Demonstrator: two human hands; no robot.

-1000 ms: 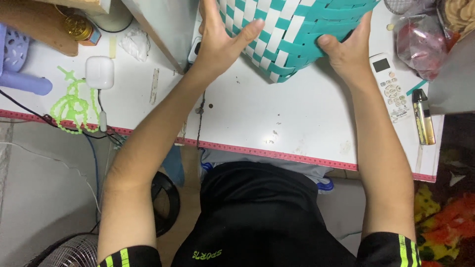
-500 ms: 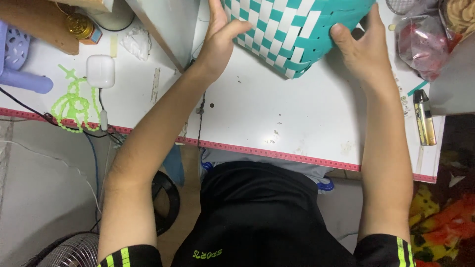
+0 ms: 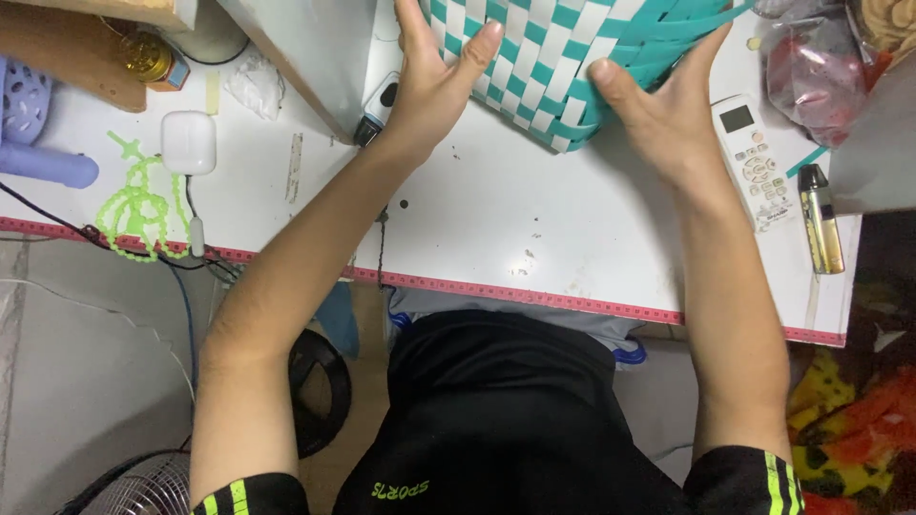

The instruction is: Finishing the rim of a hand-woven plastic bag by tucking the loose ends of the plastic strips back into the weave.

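A woven basket (image 3: 563,67) of teal and white strips rests on the white table (image 3: 477,219) at the top middle, partly cut off by the frame's edge. My left hand (image 3: 434,81) presses flat on its left side, thumb laid over the weave. On the basket's right lower corner, my right hand (image 3: 658,110) grips with the thumb on the weave and the fingers along the teal strips.
A white remote control (image 3: 754,162) and a yellowish lighter (image 3: 821,219) lie right of my right hand. A red plastic bag (image 3: 811,72) sits at top right. On the left are a white earbud case (image 3: 188,141), green beads (image 3: 134,205), a grey box (image 3: 305,48). A fan (image 3: 143,486) stands below.
The basket has turned and shifted on the table. My right hand has slid leftward to its lower corner, and my left thumb now lies higher on the weave.
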